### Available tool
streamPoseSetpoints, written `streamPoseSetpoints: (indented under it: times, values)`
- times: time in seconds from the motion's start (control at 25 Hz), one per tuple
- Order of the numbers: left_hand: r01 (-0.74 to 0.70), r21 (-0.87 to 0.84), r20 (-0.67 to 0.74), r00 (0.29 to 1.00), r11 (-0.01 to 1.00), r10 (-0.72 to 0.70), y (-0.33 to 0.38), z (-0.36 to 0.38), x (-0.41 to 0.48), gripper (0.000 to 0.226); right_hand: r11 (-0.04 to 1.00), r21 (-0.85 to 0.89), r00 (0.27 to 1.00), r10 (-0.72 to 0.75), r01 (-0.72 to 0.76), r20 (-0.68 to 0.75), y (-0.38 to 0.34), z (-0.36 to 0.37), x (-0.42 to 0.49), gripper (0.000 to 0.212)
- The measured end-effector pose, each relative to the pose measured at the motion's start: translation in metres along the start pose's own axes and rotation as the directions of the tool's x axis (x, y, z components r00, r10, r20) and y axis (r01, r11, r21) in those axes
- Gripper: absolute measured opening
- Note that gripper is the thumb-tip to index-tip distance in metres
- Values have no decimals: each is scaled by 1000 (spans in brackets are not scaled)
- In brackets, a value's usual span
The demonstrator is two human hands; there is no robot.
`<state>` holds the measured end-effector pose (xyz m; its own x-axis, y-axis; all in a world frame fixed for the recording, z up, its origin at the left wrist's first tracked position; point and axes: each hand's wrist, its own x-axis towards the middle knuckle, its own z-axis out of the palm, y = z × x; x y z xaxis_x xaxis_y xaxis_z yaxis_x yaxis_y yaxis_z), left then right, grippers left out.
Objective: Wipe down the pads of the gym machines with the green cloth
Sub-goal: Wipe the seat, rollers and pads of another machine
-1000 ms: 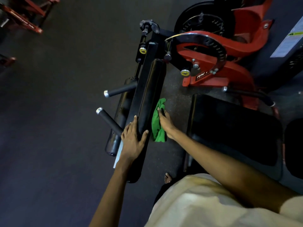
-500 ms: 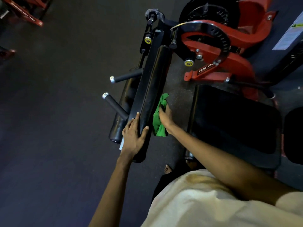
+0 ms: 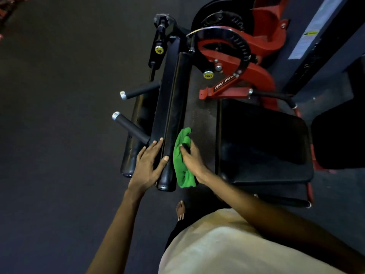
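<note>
Dark gym floor (image 3: 49,135), left hand (image 3: 148,165) flat on long pad (image 3: 173,99), right hand (image 3: 192,161) gripping green cloth (image 3: 180,165) beside it

White letters reading "RN Fi", cut off there by a metal part, stand on a black sticker (image 3: 225,83) on the machine's red frame bar (image 3: 233,93). A long white label (image 3: 308,30) on the dark column (image 3: 335,40) at upper right carries print too small to read. The 2 yellow knob caps (image 3: 159,50) bear marks that cannot be made out.
</note>
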<state>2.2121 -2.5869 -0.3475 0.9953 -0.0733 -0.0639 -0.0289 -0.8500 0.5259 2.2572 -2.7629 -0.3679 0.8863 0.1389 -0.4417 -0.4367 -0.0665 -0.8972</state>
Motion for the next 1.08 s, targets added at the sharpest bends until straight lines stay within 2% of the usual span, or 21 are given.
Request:
streamPoseSetpoints:
  times: [0.08, 0.16, 0.28, 0.44, 0.52, 0.64, 0.76, 0.88, 0.96, 1.0, 1.08]
  values:
    - [-96, 4, 14, 995, 995, 96, -16, -5, 5, 58, 998, -52, 996, -45, 41, -83, 3, 10, -12, 36]
    - [-166, -18, 43, 985, 986, 166, -29, -7, 9, 56, 998, -64, 978, -15, 2, -206, -5, 19, -14, 31]
    - [-241, -28, 78, 967, 970, 242, -50, -6, 15, 54, 991, -134, 950, -18, -25, -311, -5, 28, -25, 31]
    - [-295, -28, 125, 947, 955, 297, -68, -6, 19, 53, 903, -429, 933, -122, -37, -339, 6, 49, -72, 49]
    - [-311, -54, 146, 937, 949, 316, -71, -6, 21, 55, 856, -514, 913, -166, -54, -373, 1, 53, -75, 51]
    - [-348, -16, 176, 922, 937, 345, -78, -11, 25, 57, 825, -562, 876, -228, -59, -425, -9, 61, -71, 55]
    - [-395, 49, 192, 905, 917, 380, -82, -20, 29, 59, 755, -653, 873, -275, -63, -402, 1, 71, -80, 56]
    - [-445, 118, 215, 884, 888, 414, -89, -28, 34, 60, 712, -689, 877, -239, -134, -417, -4, 72, -80, 57]
    - [-441, 168, 170, 894, 881, 415, -98, -38, 45, 62, 695, -694, 871, -208, -189, -446, -13, 77, -80, 58]
    - [-468, 204, 149, 883, 860, 445, -104, -44, 55, 61, 679, -701, 861, -205, -218, -466, -16, 80, -81, 59]
    - [-596, 278, 152, 802, 754, 578, -120, -57, 80, 58, 645, -709, 821, -217, -285, -527, -16, 94, -85, 62]
